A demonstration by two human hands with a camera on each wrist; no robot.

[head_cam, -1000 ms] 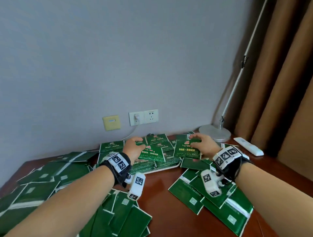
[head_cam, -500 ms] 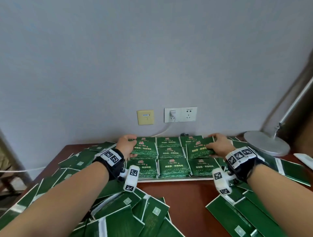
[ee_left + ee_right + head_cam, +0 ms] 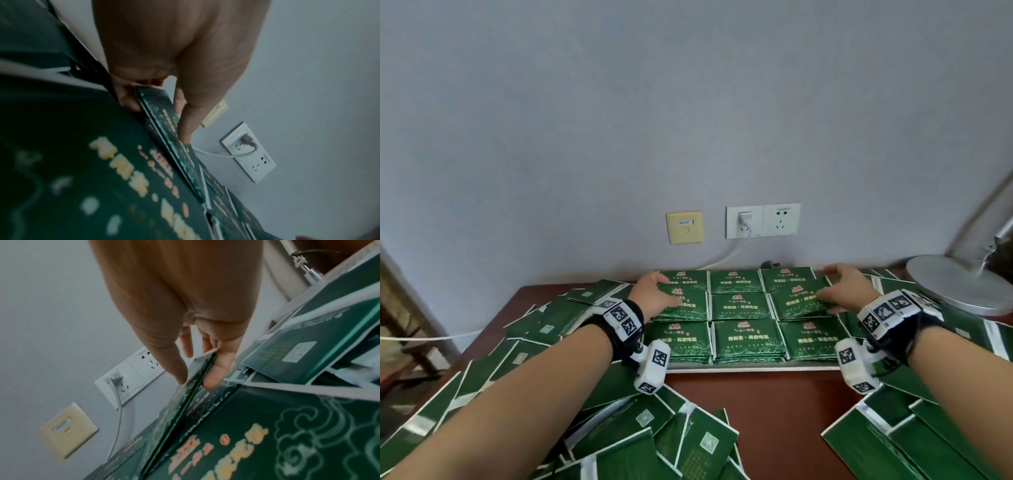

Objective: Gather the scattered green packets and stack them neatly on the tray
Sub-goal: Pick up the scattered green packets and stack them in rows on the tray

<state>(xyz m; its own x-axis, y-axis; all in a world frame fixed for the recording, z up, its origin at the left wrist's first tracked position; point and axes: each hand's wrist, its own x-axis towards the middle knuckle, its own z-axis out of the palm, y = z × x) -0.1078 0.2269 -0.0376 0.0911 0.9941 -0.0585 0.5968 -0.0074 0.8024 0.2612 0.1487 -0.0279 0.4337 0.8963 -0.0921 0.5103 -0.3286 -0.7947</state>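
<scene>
A: Left hand [image 3: 657, 296] pinches a packet [image 3: 681, 303] over the tray's [image 3: 750, 366] middle-left pile.
B: Right hand [image 3: 846, 286] pinches another [image 3: 798, 301] opposite, probably squaring both onto the stacks [image 3: 746, 337].

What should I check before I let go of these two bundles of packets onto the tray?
1. Left hand grips its packets: ok.
2. Right hand pinches its packets: ok.
3. Left packets squared over the middle-left pile: ok.
4. Right packets squared over the middle-right pile: not ok, tilted.
5. Tray edge unblocked: ok.
6. Pile heights even: cannot tell.
</scene>
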